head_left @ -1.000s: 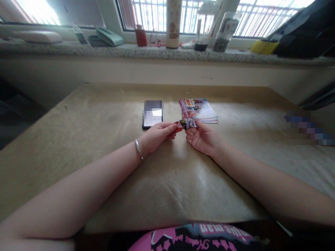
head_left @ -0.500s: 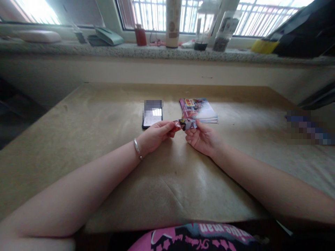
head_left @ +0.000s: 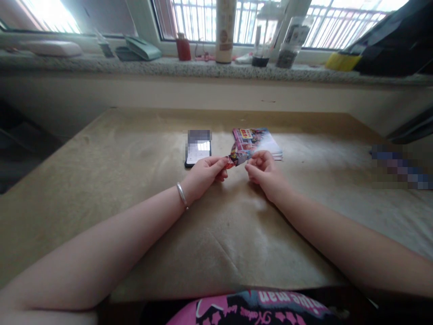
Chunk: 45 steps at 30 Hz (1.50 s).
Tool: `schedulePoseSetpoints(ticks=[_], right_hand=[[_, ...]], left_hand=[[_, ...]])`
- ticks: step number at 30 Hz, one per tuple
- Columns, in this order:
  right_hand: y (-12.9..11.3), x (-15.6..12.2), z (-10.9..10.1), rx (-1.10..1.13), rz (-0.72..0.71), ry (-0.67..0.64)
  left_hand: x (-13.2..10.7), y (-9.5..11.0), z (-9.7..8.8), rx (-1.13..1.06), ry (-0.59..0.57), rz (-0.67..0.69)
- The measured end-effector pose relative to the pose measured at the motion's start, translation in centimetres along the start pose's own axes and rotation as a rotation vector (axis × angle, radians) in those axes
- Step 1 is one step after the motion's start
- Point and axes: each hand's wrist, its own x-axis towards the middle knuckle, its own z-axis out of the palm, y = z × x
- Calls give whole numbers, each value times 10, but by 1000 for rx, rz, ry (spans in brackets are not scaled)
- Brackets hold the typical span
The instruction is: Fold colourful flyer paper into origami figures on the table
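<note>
A small piece of folded, colourful printed paper point(head_left: 233, 160) is held above the table, in front of a stack of glossy leaflets point(head_left: 255, 141). My left hand point(head_left: 209, 171) pinches its left end between thumb and fingers. At the other end, the curled fingertips of my right hand point(head_left: 264, 169) meet the paper's greyish edge; the exact grip there is small and partly hidden. Just beyond my left hand lies a phone point(head_left: 192, 153) with a lit screen. My right fingers partly cover the front of the leaflet stack.
A tan covering spreads over the table point(head_left: 162, 253). On the right lies a blurred bluish item point(head_left: 402, 167). Along the stone windowsill point(head_left: 189, 67) stand a red bottle point(head_left: 183, 47), a tall cream bottle point(head_left: 224, 36), clear containers and a dark bag point(head_left: 395, 40).
My right hand has turned and its fingers have curled in at the paper's right end. The paper looks flatter there. My left hand keeps its pinch.
</note>
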Motion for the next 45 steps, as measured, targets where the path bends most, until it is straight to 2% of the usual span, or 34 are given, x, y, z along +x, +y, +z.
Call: schedulePoseSetpoints(ticks=[4,9,14,20,23,29,31,33,37,41,45], right_hand=[[2,-1,0,-270,-91,-52],[4,3,-3,-279,-135,-61],[9,6,-2,-400,-208,-49],[9,11,1,-455,-168,-10],[5,19,-3,-465,-212,6],[-4,49,-7,-693,-312,19],[-2,65,-6,-835,-414,11],[4,81,-3,-981,-474,80],[15,107,4,-1139,-444,136],[18,122,9,-1167,-393,201],[18,129,9,-1231,-342,184]], left_hand=[[-2,3,1,105,-36,36],[-4,7,2,254,-74,45],[-4,6,0,349,-92,64],[-3,6,1,313,-127,81],[-4,7,1,312,-160,88],[-8,10,1,421,-149,59],[-8,10,1,437,-161,72],[-8,9,1,445,-180,81],[-8,10,0,440,-204,73],[-8,11,-2,452,-212,69],[-7,10,-2,460,-217,88]])
